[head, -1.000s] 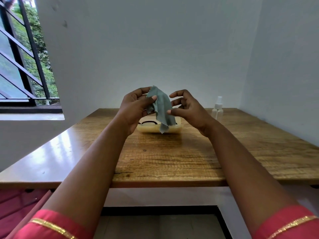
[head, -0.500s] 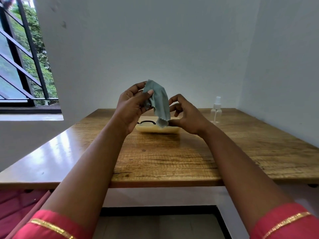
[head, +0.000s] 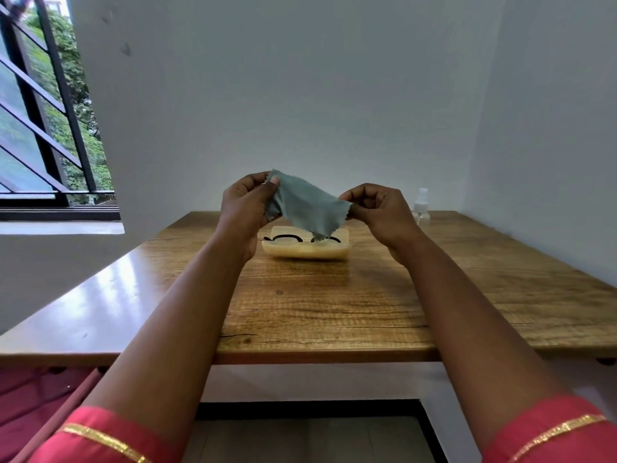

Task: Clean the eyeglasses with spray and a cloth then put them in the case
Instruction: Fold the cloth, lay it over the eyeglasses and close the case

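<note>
Two sets of fingers (head: 267, 186) pinch grey cloth (head: 309, 207) at opposite edges: left hand (head: 245, 207) frame centre-left, right hand (head: 379, 210) centre-right, cloth spread between, above bench (head: 334, 305). Eyeglasses (head: 302, 239) lie in open cream case (head: 305, 250) below cloth. Spray bottle (head: 421, 208) stands right, apart. Judgement: glasses already cased; whether cleaned, cannot tell; case not yet closed.

bare forearms; short pink-red sleeves (head: 110, 436) at both elbows, each edged with a gold band.
</note>
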